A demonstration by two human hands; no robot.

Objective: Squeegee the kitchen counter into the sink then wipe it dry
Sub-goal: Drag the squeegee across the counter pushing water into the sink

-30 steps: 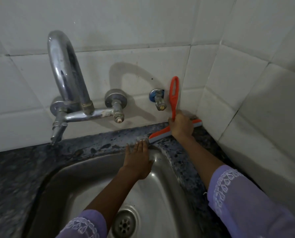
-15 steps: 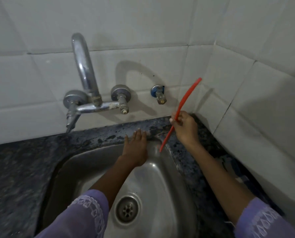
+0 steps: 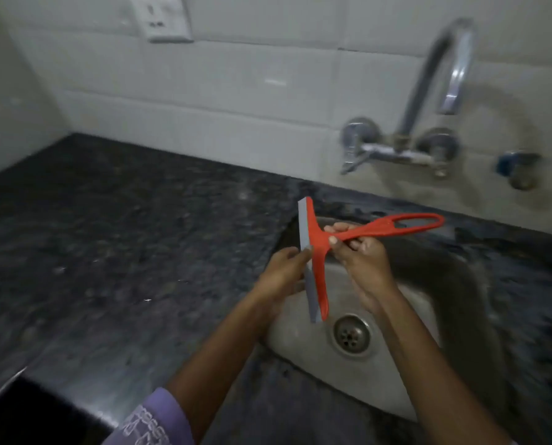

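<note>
A red squeegee (image 3: 319, 252) with a grey rubber blade hangs in the air above the steel sink (image 3: 300, 338). My right hand (image 3: 363, 258) grips its handle just behind the head, and the looped handle end points right. My left hand (image 3: 284, 273) pinches the grey blade near its middle. The blade runs from upper left to lower right, over the sink's left side. The dark speckled counter (image 3: 123, 252) spreads out to the left of the sink.
A chrome wall tap (image 3: 428, 117) with a tall curved spout stands behind the sink, and a small blue-collared valve (image 3: 518, 168) lies to its right. A white wall socket (image 3: 159, 17) sits high on the tiles. The drain (image 3: 351, 335) is near the sink's middle.
The view has swung left, showing the long counter. My right hand lifted the squeegee off the back corner and brought it over the sink. My left hand left the sink rim and took the blade.
</note>
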